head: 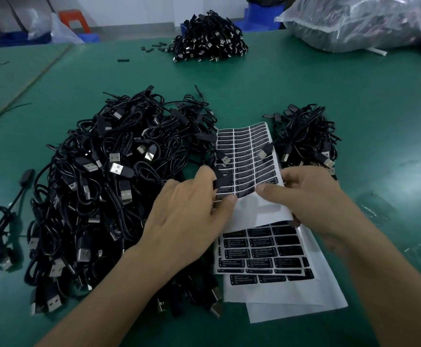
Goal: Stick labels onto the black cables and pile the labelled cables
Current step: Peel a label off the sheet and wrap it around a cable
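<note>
Left grip [187,216] clamped on cable [223,182]; right grip [314,196] pinching label sheet [249,156] edge. Big cable heap [104,184] crowds left, small cable heap [304,136] right; green desk [254,83] beyond.

**"LED CONTROLLER" stickers on a labelling bench**

White lettering reading "LED CONTROLLER" heads the black labels on the flat label sheets [262,249], lying at 5 o'clock from the picture's centre. The heading is clearest on the labels in the left and middle columns, and the finer lines printed beneath it are too small to read. At 12 o'clock of them, the curled sheet [249,151], pinched between the left hand [187,216] and the right hand [314,196], carries rows of black labels whose white print is too blurred to make out.
</note>
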